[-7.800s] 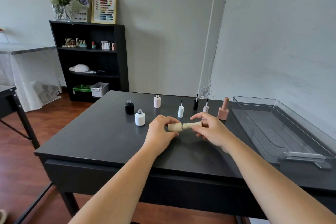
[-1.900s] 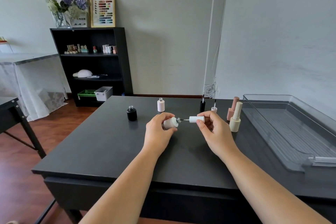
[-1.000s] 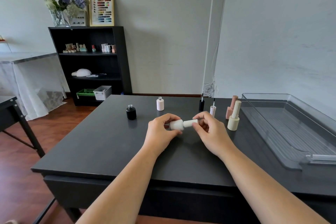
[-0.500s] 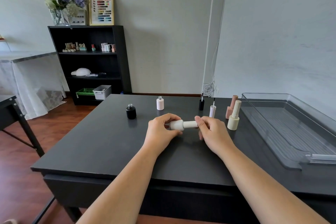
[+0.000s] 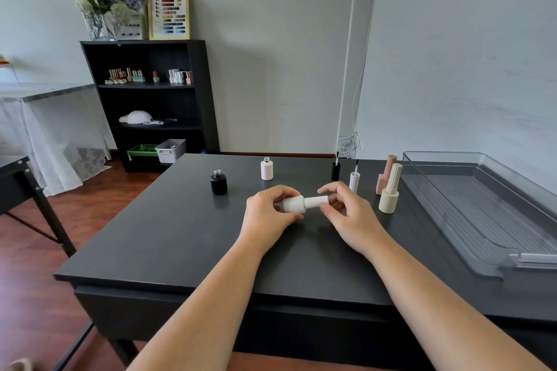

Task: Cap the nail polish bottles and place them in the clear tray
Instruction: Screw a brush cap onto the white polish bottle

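My left hand (image 5: 266, 215) grips the body of a white nail polish bottle (image 5: 294, 204), held sideways above the black table (image 5: 180, 238). Its white cap (image 5: 316, 201) sits against the bottle neck, and my right hand (image 5: 346, 214) pinches the cap's end with thumb and fingers. An uncapped black bottle (image 5: 218, 182) and an uncapped pale pink bottle (image 5: 266, 169) stand behind. A black cap with brush (image 5: 335, 169) and a pale pink cap with brush (image 5: 354, 180) stand upright to the right. A capped cream bottle (image 5: 389, 190) and a capped rose bottle (image 5: 385, 175) stand beside the clear tray (image 5: 470, 220).
The clear tray lies along the table's right side near the wall. A black shelf unit (image 5: 150, 99) with small bottles, a grey bin and a green basket stands at the back left. A second table (image 5: 18, 178) is at the far left.
The cap's brush went into the white bottle and the cap closed against the neck. My right fingers have shifted their hold around the cap over the last second.
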{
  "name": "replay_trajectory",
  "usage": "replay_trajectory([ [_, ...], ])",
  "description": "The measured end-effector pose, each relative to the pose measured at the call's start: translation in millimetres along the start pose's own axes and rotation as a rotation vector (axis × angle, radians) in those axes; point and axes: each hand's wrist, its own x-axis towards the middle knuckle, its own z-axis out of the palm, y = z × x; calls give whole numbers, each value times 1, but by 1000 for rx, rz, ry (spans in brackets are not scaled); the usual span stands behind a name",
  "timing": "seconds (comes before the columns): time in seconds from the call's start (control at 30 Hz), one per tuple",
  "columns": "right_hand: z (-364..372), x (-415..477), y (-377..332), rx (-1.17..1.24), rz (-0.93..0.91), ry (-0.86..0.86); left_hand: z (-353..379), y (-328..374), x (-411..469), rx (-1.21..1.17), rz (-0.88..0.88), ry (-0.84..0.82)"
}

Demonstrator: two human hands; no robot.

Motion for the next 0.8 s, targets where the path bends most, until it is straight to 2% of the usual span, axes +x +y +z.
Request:
replay_trajectory([
  [0.13, 1, 2, 1, -71, 45, 33, 0, 0, 0, -1, -4, -8],
  [0.2, 1, 2, 1, -20, 72, 31, 0, 1, 0, -3, -5, -3],
  [0.37, 0, 1, 3, -66, -14, -11, 0, 1, -1, 9, 5, -1],
  [0.5, 0, 2, 3, -59, 23, 31, 0, 2, -1, 20, 6, -9],
  [0.8, 0, 1, 2, -57, -10, -15, 0, 2, -1, 22, 10, -23],
])
